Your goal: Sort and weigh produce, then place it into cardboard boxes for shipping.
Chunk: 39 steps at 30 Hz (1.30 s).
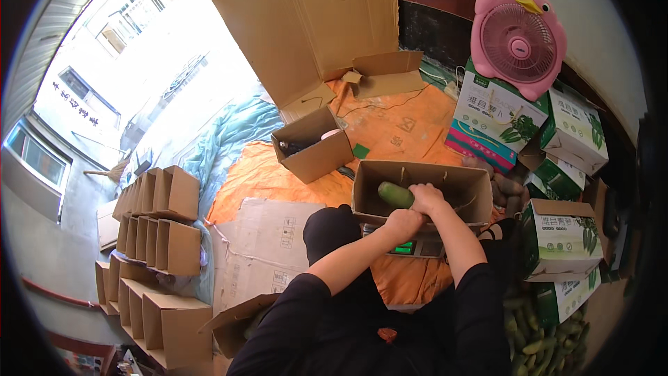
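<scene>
Holding: right hand (426, 198) closed around long green cucumber-like vegetable (395, 195), inside open brown cardboard box (459, 181), vegetable lying toward the box's 9 o'clock end.
Left hand: left hand (402, 223) fisted at box's near rim, touching or just beside right wrist; whether it grips anything, cannot tell.
Box support: box sits on grey digital scale with green lit display (407, 246).
Doing it well: judgement only, lay vegetable flat along box floor, keep weight off rim so scale reads true, free hand steadies near wall.
Surface: orange tarpaulin sheet (278, 177) on floor, flattened pale cardboard sheet (268, 237) at 9 o'clock of scale.
Nearby: smaller open brown carton (313, 146) at 11 o'clock; stacked folded brown cartons (160, 237) far at 9 o'clock; green-and-white printed cartons (560, 237) at 3 o'clock; heap of green vegetables (539, 338) at 5 o'clock.
Room: pink bird-shaped desk fan (518, 35) at 1 o'clock, tall cardboard sheet (306, 21) leaning at 12, bright windowed wall left.
</scene>
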Each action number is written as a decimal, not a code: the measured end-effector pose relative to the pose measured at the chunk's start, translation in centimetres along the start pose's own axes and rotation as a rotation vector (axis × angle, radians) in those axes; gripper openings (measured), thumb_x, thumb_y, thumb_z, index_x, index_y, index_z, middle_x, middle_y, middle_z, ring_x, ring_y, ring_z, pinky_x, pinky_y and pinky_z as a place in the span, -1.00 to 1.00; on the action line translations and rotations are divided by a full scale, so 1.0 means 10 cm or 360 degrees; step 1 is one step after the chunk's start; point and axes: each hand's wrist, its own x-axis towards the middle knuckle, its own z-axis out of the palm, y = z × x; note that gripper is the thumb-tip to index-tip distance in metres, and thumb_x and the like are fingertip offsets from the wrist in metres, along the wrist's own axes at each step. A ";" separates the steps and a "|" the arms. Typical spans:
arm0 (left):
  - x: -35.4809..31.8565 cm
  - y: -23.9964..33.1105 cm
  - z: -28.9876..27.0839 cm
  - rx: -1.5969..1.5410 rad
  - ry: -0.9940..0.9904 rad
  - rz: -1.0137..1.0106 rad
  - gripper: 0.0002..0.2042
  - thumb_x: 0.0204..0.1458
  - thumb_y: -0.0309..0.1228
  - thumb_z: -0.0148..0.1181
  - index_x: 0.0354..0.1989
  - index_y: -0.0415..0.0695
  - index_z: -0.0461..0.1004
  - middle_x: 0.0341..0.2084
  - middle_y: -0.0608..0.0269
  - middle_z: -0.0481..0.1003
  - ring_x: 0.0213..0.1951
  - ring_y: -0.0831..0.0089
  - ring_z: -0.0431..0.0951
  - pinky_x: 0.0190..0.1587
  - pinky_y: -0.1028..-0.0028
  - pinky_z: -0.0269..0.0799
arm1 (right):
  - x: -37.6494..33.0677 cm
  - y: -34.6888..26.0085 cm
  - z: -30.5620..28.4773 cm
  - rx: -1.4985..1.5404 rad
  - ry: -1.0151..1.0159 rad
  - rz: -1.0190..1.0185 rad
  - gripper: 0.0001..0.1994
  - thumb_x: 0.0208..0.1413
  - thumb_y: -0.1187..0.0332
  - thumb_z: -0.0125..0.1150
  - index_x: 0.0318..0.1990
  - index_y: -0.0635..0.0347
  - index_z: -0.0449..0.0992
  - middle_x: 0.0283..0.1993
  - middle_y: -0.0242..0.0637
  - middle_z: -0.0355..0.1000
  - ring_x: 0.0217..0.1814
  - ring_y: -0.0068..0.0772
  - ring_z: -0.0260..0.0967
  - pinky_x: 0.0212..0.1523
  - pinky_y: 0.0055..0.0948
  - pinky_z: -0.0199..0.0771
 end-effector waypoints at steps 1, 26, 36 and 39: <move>-0.03 0.00 -0.02 -0.0005 0.0001 -0.0019 -0.84 -0.11 -0.52 0.09 -0.34 -0.04 0.52 -0.50 0.08 0.56 -0.44 0.18 0.61 -0.42 0.27 0.53 | 0.09 0.04 0.13 0.0150 -0.0119 0.0018 -0.36 -0.34 0.16 0.43 0.02 0.08 0.45 -0.02 -0.13 0.44 0.07 -0.12 0.37 0.06 -0.21 0.40; 0.03 0.09 -0.24 -0.0094 -0.0059 -0.0101 -0.75 -0.08 -0.40 0.18 -0.17 -0.02 0.49 -0.33 0.00 0.54 -0.21 0.02 0.52 -0.18 0.14 0.41 | -3.29 1.87 0.67 0.1400 0.1074 0.1008 -0.72 0.02 0.38 0.21 -0.09 0.20 0.48 -0.34 -0.23 0.50 -0.31 -0.46 0.44 -0.30 -0.45 0.45; 0.08 0.13 -0.18 -0.0267 -0.0124 -0.0081 -0.69 -0.09 -0.43 0.17 -0.11 -0.05 0.49 -0.34 -0.05 0.53 -0.21 0.00 0.52 -0.16 0.20 0.40 | -4.16 1.39 3.56 0.1191 0.0071 0.1759 -0.69 -0.08 0.28 0.31 -0.15 0.18 0.54 -0.17 -0.10 0.52 -0.07 -0.18 0.46 -0.05 -0.29 0.43; 0.04 0.05 -0.24 -0.0220 -0.0120 -0.0116 -0.68 -0.10 -0.45 0.16 -0.10 -0.07 0.49 -0.34 -0.06 0.53 -0.22 0.00 0.53 -0.15 0.21 0.40 | -4.11 1.11 3.32 0.1231 -0.0373 0.1535 -0.71 0.02 0.23 0.15 -0.18 0.24 0.55 -0.13 -0.04 0.46 -0.01 0.00 0.39 0.05 -0.20 0.36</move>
